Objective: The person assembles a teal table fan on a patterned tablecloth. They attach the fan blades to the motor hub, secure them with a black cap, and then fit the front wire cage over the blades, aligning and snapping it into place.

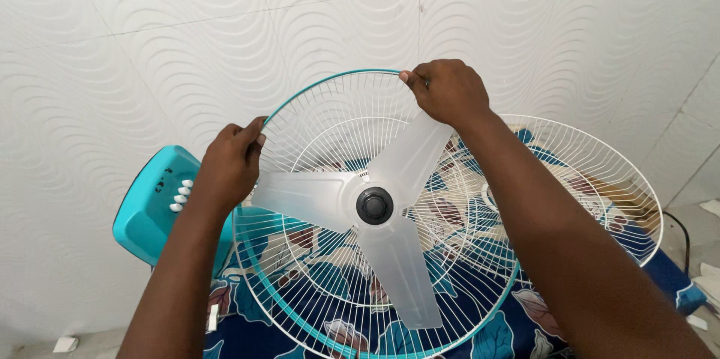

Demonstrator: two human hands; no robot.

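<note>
Together, left hand (231, 164), right hand (448, 91), gripping fan guard rim (330, 78)

Floral blue cloth (480, 333) carries 2 wire fan guards (600, 171)

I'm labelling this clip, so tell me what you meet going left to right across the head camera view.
Turquoise fan base with white buttons → left hand on the teal-rimmed grille → black blade hub → right hand on the same rim → second white grille lying on the patterned cloth.
</note>
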